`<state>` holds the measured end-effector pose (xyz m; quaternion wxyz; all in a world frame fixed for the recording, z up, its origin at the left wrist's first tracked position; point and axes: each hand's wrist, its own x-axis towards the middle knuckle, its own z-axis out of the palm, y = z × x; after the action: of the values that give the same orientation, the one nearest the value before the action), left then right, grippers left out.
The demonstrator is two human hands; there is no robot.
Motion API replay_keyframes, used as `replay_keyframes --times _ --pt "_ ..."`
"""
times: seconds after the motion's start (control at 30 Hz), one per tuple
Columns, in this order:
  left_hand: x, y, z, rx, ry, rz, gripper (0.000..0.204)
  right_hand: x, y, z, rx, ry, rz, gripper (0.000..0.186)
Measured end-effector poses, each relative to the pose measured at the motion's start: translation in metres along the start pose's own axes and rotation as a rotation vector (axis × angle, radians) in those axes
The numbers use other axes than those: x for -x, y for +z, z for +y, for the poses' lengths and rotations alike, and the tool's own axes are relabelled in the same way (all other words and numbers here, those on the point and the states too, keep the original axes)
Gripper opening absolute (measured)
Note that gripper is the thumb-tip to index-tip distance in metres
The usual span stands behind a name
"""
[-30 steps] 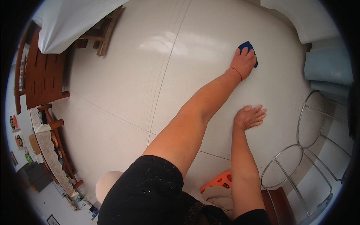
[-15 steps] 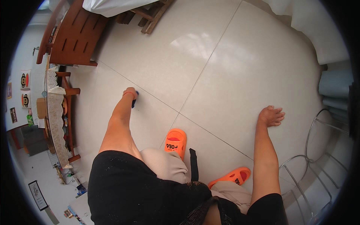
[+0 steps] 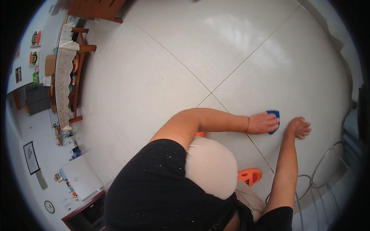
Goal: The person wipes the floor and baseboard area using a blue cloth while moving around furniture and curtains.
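My left hand [image 3: 263, 123] reaches across in front of my knee, its palm over a small blue cloth [image 3: 273, 114] pressed to the pale tiled floor [image 3: 173, 73]. Only the cloth's edges show past the fingers; the rest is hidden under the hand. Close by on the right, my right hand [image 3: 300, 128] holds nothing and its fingers are apart, low at the floor. A narrow gap separates it from the cloth. An orange slipper [image 3: 250, 176] is on my right foot, while the left one is mostly hidden behind my knee.
A bent metal tube frame [image 3: 314, 179] stands at the lower right, near my right forearm. Along the left runs a wooden table with a lace cloth [image 3: 64, 88]. A brown wooden chair [image 3: 100, 8] is at the upper left. Curtain fabric [image 3: 352, 144] hangs at the right edge.
My left hand has swept from the far left to the right with the blue cloth, ending near my right hand. The view has shifted, and my left knee now covers most of the left slipper.
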<state>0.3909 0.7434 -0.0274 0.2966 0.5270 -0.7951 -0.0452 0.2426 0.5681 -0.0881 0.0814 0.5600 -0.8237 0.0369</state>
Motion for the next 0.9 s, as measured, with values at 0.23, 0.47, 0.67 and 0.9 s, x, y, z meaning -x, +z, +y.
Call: replay_keyframes --times 0.23,0.47,0.67,0.9 --pt "0.099 -0.039 -0.035 -0.093 -0.368 0.034 0.038 -0.005 0.01 0.01 0.031 -0.028 0.022 0.041" --pt "0.377 -0.21 -0.064 -0.805 -1.331 0.001 0.038 -0.01 0.016 0.01 0.014 -0.057 -0.002 0.043" --pt "0.287 -0.226 -0.126 -0.876 -1.076 0.353 0.041 -0.022 0.012 0.013 0.039 -0.016 0.055 0.042" --pt "0.066 -0.065 -0.098 -0.307 -0.372 -0.037 0.03 0.0 0.009 0.005 0.046 -0.03 -0.024 0.043"
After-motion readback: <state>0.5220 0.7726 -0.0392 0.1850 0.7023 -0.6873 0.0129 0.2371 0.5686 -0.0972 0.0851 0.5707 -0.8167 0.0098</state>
